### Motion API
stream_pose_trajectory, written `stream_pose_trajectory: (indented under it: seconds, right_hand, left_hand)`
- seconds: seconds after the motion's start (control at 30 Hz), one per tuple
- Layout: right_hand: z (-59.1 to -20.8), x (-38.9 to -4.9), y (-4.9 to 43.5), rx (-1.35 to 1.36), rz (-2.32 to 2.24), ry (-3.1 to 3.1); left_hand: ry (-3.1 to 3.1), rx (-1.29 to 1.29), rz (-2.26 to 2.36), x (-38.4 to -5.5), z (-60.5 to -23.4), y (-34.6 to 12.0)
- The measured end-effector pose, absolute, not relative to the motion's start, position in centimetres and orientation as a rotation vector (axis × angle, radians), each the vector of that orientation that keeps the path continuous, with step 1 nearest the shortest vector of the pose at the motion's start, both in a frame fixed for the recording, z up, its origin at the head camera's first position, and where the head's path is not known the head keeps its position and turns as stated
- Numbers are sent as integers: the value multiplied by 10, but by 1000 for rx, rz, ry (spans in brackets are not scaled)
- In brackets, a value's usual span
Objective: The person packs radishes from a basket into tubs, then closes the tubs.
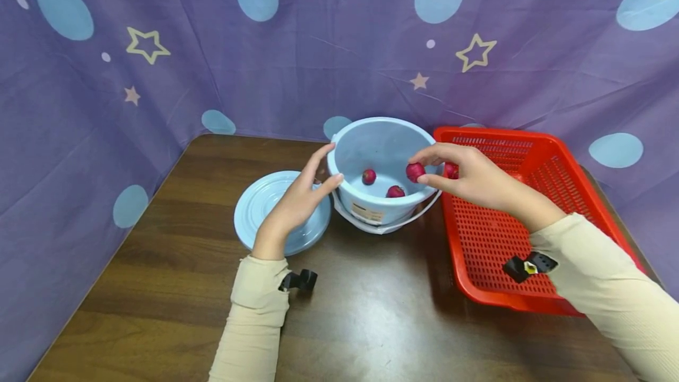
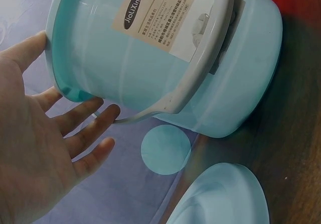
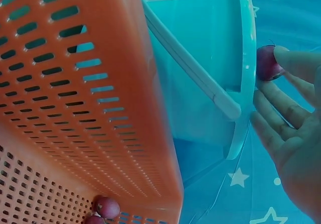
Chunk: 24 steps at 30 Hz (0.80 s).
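Above the right side of a light blue bucket (image 1: pixel 366 199), my right hand (image 1: pixel 474 175) pinches a red radish (image 1: pixel 415 172) between thumb and fingertips. The right wrist view shows that radish (image 3: pixel 269 63) just beyond the bucket's rim (image 3: pixel 248 73). Two more radishes, one at the back (image 1: pixel 368 177) and one nearer the front (image 1: pixel 395 191), lie in the bucket. My left hand (image 1: pixel 297 196) touches the bucket's left rim, its fingers spread and loosely extended. Seen from the left wrist, the thumb rests against the rim and the fingers (image 2: pixel 83 118) lie alongside the bucket.
A red perforated basket (image 1: pixel 498 252) stands right of the bucket, with radishes (image 3: pixel 107 207) in one corner. The light blue lid (image 1: pixel 254 208) lies on the wooden table (image 1: pixel 175 264) at the left, partly under my left hand. A purple curtain (image 1: pixel 329 46) hangs behind.
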State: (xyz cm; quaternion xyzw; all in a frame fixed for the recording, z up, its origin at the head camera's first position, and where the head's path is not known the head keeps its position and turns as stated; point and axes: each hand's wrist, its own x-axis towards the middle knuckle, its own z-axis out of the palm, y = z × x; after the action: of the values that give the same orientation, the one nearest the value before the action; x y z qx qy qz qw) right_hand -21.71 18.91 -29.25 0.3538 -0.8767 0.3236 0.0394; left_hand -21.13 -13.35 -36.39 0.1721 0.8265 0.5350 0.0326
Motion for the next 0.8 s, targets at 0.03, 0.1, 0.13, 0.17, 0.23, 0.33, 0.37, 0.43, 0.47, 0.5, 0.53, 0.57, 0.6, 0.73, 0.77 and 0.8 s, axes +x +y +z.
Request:
stream_pose_trajectory:
  seconds: [0.03, 0.1, 0.13, 0.17, 0.23, 0.33, 0.37, 0.43, 0.47, 0.5, 0.53, 0.57, 0.6, 0.73, 0.77, 0.8]
  right_hand:
    - [-292, -218, 190, 1083, 990, -2687]
    - [-291, -219, 191, 1082, 995, -2680]
    - [-291, -220, 192, 1084, 1002, -2674]
    - [-291, -221, 193, 1085, 1013, -2667]
    - [-290, -222, 195, 1079, 1035, -2659]
    - [-289, -223, 200, 1055, 1077, -2654]
    - [-289, -223, 202, 1040, 1093, -2653]
    - [-289, -223, 206, 1003, 1124, -2653]
    - [-289, -223, 208, 982, 1140, -2652]
    - [-290, -223, 211, 960, 1151, -2653]
    - [-290, -223, 213, 936, 1163, -2655]
    - [-291, -223, 216, 915, 1170, -2658]
    - [-292, -223, 219, 891, 1175, -2662]
    - [-298, -227, 229, 799, 1187, -2689]
    - [-301, -228, 232, 779, 1190, -2698]
    - [-303, -229, 235, 759, 1194, -2706]
  left_hand:
    - [2542, 530, 1648, -211, -364, -133]
    - [2541, 531, 1648, -212, -364, -133]
    - [2540, 534, 1649, -212, -364, -133]
    - [2540, 540, 1650, -212, -364, -133]
    - [2540, 548, 1653, -213, -364, -132]
    - [2542, 558, 1652, -213, -365, -132]
    - [2542, 558, 1652, -213, -365, -132]
    - [2543, 555, 1652, -213, -365, -132]
    - [2543, 554, 1651, -213, -365, -132]
    - [2544, 552, 1650, -213, -365, -132]
    - [2545, 549, 1649, -213, -365, -132]
    - [2544, 547, 1650, -212, -365, -132]
    - [2543, 549, 1649, -212, -365, -132]
    - [2544, 542, 1651, -212, -365, -132]
    - [2542, 541, 1653, -212, -364, -132]
    - [2543, 538, 1653, -212, -364, -132]
